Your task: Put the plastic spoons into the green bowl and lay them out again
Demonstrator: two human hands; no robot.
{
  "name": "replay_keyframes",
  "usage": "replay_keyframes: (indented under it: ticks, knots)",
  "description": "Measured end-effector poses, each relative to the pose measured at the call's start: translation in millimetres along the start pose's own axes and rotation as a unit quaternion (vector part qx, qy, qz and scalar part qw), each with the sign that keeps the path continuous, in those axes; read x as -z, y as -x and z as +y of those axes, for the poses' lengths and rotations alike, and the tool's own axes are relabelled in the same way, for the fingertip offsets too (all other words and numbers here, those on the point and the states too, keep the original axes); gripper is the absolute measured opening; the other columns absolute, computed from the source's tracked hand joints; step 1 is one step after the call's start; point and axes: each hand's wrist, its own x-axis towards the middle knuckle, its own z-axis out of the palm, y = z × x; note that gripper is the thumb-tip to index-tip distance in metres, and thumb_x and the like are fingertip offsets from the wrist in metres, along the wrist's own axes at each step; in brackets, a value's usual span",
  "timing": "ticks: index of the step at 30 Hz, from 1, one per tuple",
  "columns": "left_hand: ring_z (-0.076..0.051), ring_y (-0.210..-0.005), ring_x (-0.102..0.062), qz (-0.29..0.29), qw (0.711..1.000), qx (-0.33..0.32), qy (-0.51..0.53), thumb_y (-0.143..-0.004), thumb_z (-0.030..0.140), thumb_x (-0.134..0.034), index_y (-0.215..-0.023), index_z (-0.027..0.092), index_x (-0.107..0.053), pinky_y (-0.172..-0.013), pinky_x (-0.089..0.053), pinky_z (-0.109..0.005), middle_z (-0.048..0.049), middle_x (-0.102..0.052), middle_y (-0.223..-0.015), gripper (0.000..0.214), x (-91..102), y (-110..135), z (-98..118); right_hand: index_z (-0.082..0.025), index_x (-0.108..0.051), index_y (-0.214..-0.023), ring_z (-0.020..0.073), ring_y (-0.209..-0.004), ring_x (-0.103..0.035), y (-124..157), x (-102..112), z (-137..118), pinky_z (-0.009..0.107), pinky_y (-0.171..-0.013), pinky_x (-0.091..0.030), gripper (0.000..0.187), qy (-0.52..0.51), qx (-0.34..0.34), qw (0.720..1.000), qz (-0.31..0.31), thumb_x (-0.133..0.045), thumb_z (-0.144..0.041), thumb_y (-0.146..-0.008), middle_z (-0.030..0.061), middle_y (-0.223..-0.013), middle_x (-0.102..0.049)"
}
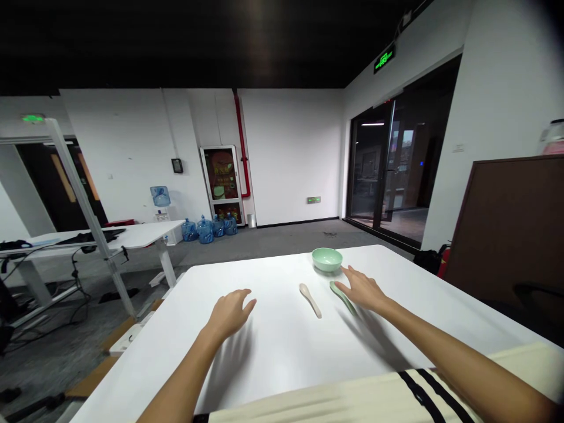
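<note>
A slim pale-green plastic spoon [342,298] lies just under the right hand's [362,289] spread, released fingers. A cream plastic spoon [311,299] lies left of them, near the open left hand [230,314]. A round pale-green bowl [326,259] sits beyond the fingertips on the white table [273,346].

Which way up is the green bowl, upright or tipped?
Upright: the green bowl sits flat on the white table, its round rim level and open side up.

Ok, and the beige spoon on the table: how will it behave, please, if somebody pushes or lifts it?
The beige spoon looks like rigid plastic or melamine, so probably stiff and light. Its curved shape may make it pivot when pushed. Lying low on the smooth white table, it may be somewhat awkward to pinch.
</note>
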Motion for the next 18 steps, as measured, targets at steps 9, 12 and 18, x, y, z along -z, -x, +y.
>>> replay_keyframes:
  ticks: [9,12,18]
  knots:
    - [-0.026,-0.125,-0.056,-0.001,1.0,-0.005,-0.007,-0.094,0.051,-0.035,-0.13,0.023,-0.059,-0.097,-0.044,-0.036,-0.0068,-0.061,-0.136,0.052,0.3,1.3,3.3,-0.018,-0.034,-0.151,0.0315,-0.137,-0.041,11.4,3.7,-1.9,0.048,-0.103,-0.037,0.073,0.003,0.003,1.0,-0.019,-0.03,-0.061,-0.092,0.0177,-0.154,-0.035]
    - [-0.026,-0.125,-0.056,-0.003,1.0,0.0,-0.005,-0.094,0.051,-0.035,-0.13,0.023,-0.059,-0.098,-0.044,-0.036,-0.0069,-0.061,-0.136,0.052,1.7,2.4,5.2,-0.018,-0.035,-0.15,0.032,-0.137,-0.04,12.0,2.9,0.0,0.047,-0.103,-0.037,0.073,-0.002,-0.001,1.0,-0.024,-0.031,-0.061,-0.092,0.0171,-0.154,-0.036]
    - [-0.026,-0.125,-0.055,-0.007,1.0,0.001,0.0,-0.094,0.05,-0.035,-0.131,0.022,-0.058,-0.1,-0.043,-0.037,-0.0076,-0.061,-0.136,0.052,4.4,4.1,7.6,-0.019,-0.035,-0.15,0.0315,-0.137,-0.04,12.0,1.3,2.7,0.046,-0.105,-0.035,0.072,-0.019,-0.003,0.999,-0.026,-0.033,-0.061,-0.092,0.016,-0.154,-0.037]
